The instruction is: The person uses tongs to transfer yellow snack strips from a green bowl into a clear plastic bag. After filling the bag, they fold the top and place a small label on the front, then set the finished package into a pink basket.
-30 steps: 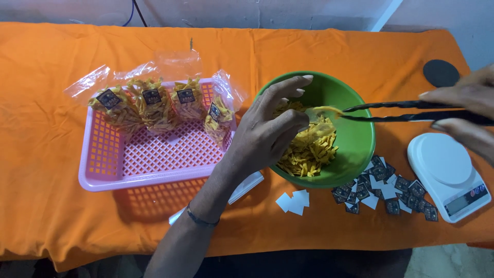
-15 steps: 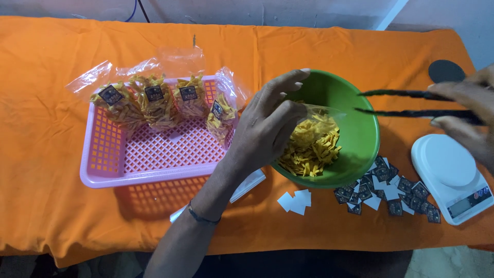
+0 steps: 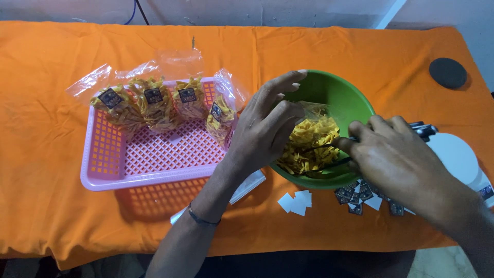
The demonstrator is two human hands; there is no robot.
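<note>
Small clear plastic bag (image 3: 309,110), part-filled with yellow chips, sits inside the round green plastic bowl (image 3: 355,98), over the heap of yellow chips (image 3: 309,149) at the bowl's near-left. Left hand (image 3: 265,128) is on it: reaches in over the bowl's left rim, fingers curled, pinching the bag mouth. Right hand (image 3: 396,159) comes in from the bowl's right rim, closed around black metal tongs (image 3: 334,146); tong axis runs right-to-left, tips down in the heap just below the bag. Pink plastic lattice basket (image 3: 149,149) with filled bags lies left of the bowl.
</note>
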